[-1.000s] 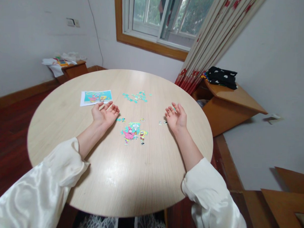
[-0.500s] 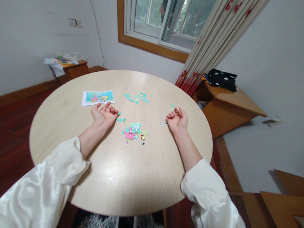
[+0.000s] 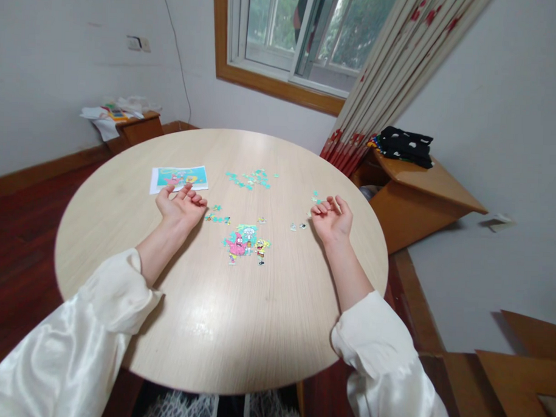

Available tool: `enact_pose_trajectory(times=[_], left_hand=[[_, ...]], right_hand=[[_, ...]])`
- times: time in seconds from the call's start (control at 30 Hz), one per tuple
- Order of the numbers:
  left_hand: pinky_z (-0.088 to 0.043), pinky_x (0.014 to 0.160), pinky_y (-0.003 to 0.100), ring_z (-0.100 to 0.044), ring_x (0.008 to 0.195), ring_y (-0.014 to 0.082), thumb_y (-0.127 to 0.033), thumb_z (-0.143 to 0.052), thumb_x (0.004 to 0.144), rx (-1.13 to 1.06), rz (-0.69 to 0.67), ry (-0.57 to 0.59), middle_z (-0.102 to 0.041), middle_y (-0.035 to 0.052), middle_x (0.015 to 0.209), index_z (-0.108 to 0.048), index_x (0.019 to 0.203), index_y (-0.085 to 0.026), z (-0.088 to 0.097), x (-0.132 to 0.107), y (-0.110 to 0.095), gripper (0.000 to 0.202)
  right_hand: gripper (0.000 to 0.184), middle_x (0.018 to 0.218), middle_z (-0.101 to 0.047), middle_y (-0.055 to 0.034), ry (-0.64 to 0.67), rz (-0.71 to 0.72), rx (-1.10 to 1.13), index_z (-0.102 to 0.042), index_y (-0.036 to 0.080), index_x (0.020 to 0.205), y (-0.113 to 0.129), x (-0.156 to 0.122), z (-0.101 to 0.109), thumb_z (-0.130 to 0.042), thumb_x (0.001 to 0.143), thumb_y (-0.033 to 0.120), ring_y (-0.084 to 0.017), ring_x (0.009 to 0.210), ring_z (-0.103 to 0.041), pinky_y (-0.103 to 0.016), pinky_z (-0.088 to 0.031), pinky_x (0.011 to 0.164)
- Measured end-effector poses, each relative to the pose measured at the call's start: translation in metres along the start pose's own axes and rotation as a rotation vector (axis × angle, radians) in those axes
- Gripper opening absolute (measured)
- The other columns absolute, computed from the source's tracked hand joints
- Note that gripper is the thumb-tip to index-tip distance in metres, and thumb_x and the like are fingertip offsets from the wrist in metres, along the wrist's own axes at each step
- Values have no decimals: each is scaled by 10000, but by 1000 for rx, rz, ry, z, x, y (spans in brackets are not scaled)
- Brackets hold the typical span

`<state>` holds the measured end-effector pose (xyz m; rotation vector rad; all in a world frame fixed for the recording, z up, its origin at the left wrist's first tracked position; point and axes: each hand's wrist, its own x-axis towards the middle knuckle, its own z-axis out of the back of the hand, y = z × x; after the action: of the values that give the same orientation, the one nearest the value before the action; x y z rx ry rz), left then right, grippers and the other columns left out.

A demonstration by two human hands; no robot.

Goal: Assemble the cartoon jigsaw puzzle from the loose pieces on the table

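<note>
My left hand [image 3: 181,205] rests palm up on the round wooden table [image 3: 219,316], fingers loosely curled and holding nothing, just below a printed reference picture [image 3: 179,178]. My right hand [image 3: 332,218] also lies palm up with its fingers curled in, nothing visible in it. Between the hands sits a partly assembled cartoon puzzle [image 3: 246,241]. A few loose pieces [image 3: 216,217] lie beside my left hand, two small pieces [image 3: 298,225] lie next to my right hand, and one teal piece [image 3: 315,197] lies just beyond it. A scatter of teal pieces [image 3: 250,179] lies farther back.
A low wooden cabinet [image 3: 420,189] with folded dark spotted cloth [image 3: 405,145] stands to the right of the table. A curtain [image 3: 392,72] hangs by the window. A small side table [image 3: 130,125] with papers stands at the back left.
Both hands have slid slightly outward, away from the puzzle, and their fingers have curled in from a flatter spread. A teal piece beyond my right hand has come into view.
</note>
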<state>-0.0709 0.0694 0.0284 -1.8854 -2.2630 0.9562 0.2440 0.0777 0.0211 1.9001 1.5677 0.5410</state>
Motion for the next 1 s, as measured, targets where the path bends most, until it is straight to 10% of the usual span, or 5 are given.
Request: enact_pose_trajectory(times=[0.57,0.73,1.0], left_hand=[[-233,367,208,-233,344,77,-276,-347,781,-46,-21,-50,-236,-71,485,-303,650,-203,1,7,-16,157],[-219,364,213,-226,344,81,-275,-369,755,-47,-18,-28,-233,-72,475,-307,644,-204,4,11,-16,146],[-221,371,208,-237,342,80,-302,-396,740,-50,-27,-31,-238,-71,463,-324,623,-204,4,11,-14,169]], right_hand=[[226,450,-294,89,-47,12,86,-489,174,616,8,5,8,-496,834,231,-48,401,-300,-177,-320,441],[189,474,-369,78,128,168,-445,-563,182,609,-10,2,4,-644,744,285,-64,441,-342,-211,-326,469],[206,977,-658,-75,803,401,-1503,-726,203,948,-56,-33,-12,-711,747,244,-193,938,-583,-397,-421,885]])
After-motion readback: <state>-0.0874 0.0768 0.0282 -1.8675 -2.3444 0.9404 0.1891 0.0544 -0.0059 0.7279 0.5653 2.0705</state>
